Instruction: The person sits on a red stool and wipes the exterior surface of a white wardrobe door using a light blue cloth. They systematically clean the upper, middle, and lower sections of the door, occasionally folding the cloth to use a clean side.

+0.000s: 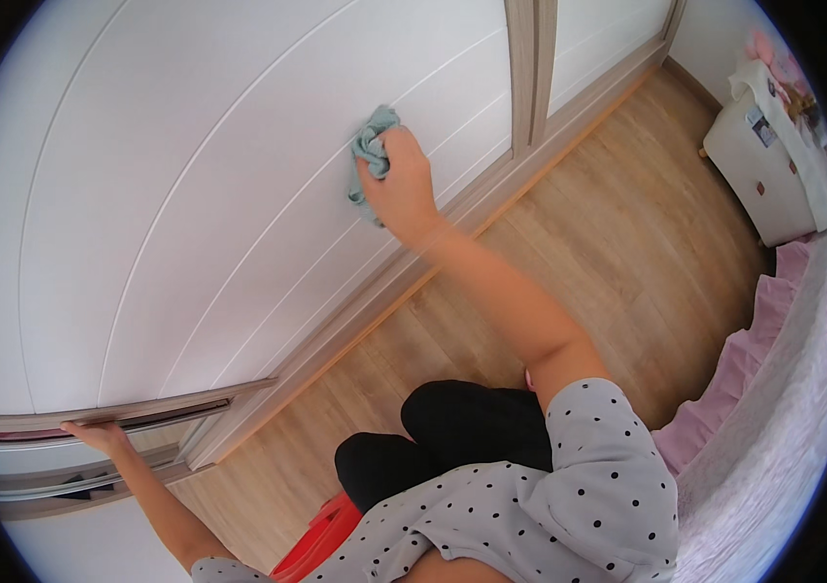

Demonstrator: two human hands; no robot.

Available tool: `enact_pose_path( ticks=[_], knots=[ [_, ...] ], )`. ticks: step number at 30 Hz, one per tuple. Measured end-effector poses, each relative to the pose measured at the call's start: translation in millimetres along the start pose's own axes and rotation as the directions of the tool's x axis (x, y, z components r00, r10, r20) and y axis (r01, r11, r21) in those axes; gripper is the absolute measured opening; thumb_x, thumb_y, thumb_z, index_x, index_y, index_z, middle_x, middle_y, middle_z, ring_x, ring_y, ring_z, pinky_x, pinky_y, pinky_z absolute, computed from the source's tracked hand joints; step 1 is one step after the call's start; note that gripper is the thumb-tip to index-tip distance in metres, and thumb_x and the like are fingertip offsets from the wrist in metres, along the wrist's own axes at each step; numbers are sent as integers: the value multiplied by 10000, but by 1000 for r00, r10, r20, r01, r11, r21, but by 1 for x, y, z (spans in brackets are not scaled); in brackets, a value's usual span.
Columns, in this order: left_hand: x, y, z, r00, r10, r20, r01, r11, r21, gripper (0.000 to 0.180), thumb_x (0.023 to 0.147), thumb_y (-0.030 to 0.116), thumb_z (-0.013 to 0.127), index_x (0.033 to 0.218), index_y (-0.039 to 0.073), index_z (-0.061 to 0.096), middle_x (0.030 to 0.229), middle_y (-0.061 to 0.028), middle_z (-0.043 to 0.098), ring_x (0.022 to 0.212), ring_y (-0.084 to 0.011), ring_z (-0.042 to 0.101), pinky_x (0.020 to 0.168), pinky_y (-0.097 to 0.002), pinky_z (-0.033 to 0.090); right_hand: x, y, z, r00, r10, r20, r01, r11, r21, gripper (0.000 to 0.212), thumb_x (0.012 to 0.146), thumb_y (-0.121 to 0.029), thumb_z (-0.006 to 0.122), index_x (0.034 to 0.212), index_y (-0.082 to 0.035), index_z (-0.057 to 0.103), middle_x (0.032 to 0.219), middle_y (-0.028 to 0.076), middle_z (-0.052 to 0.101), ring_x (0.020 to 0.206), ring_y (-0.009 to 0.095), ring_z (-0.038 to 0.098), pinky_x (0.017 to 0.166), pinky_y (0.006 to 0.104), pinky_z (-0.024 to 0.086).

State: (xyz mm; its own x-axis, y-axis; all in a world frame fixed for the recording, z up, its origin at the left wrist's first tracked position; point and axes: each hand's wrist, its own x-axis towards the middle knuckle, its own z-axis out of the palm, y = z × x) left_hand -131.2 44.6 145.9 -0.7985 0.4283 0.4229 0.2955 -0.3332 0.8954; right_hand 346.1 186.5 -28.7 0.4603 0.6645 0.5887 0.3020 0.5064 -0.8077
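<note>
A crumpled pale green cloth (363,154) is bunched in my right hand (404,189), pressed against the white grooved panel of a sliding wardrobe door (239,126). My fingers are closed round the cloth, and part of it hangs out below them. My left hand (101,436) is at the lower left, gripping the wood-toned edge (171,400) of the same door; some of its fingers are hidden behind that edge.
Wood flooring (588,223) runs along the door's bottom track. At the right stand a white cabinet (758,170) and a bed with a pink ruffled skirt (724,374). Something red (321,539) is beside my legs. A second door panel (598,44) lies beyond.
</note>
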Motion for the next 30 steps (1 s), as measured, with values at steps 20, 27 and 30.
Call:
enact_pose_path(
  ticks=[20,27,30],
  knots=[
    [-4,3,-4,1000,18,-16,-18,999,39,721,877,580,301,1341,29,261,1386,-141,267,1260,-278,277,1049,-390,221,83,23,-30,964,69,-259,-80,996,-35,178,729,-111,630,884,-40,582,853,146,546,813,317,522,711,437,410],
    [-1,0,-1,999,45,30,-47,998,50,706,879,576,296,1342,44,265,1374,-133,290,1246,-279,304,1032,-395,265,-30,67,12,922,209,-325,-229,973,-24,220,785,-110,584,934,26,498,882,180,513,806,331,512,702,383,413],
    [-11,3,4,1000,8,5,-8,998,58,693,880,574,294,1338,55,277,1366,-121,304,1236,-274,319,1023,-392,283,-97,53,36,938,303,-170,-301,953,39,218,781,-106,585,927,23,489,860,171,515,804,315,520,683,374,422]
  ],
)
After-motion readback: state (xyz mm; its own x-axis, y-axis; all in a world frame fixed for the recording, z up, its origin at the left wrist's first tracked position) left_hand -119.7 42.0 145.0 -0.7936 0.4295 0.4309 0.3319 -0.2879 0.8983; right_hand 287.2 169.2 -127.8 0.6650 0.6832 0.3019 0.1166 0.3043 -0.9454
